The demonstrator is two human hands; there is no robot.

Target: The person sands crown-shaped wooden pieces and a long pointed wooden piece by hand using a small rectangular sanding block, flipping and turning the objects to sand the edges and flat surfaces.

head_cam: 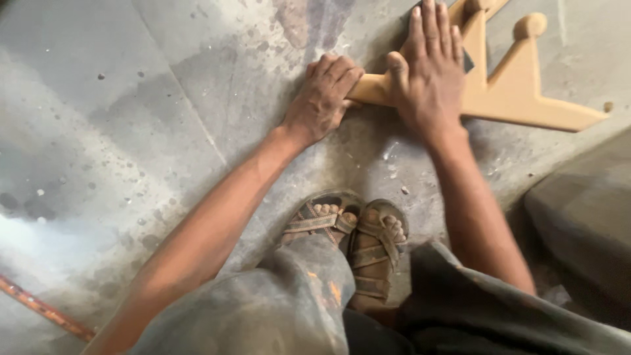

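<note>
Nearest the camera are the person's bent knees in dusty grey trousers [296, 302], flecked with orange. Just beyond them both feet sit close together in brown strapped sandals [351, 236] on a stained concrete floor [131, 131]. At the lower left edge a thin rust-coloured rod [43, 309] lies on the floor, and at the right a dark grey slab [585, 210] rises beside the leg. Both bare forearms reach forward from the knees. The left hand [323, 98] is curled over the near left end of a flat wooden cut-out [519, 98], fingers bent and gripping that tip against the floor. The right hand [430, 72] lies flat on the same piece just beside the left, palm down, fingers straight and together, thumb spread; it presses on a dark sheet [468, 62], of which only a corner shows at its edge. The wooden piece lies flat on the floor at the upper right, pale tan, with pointed prongs ending in round knobs, its long edge running away to the right.
</note>
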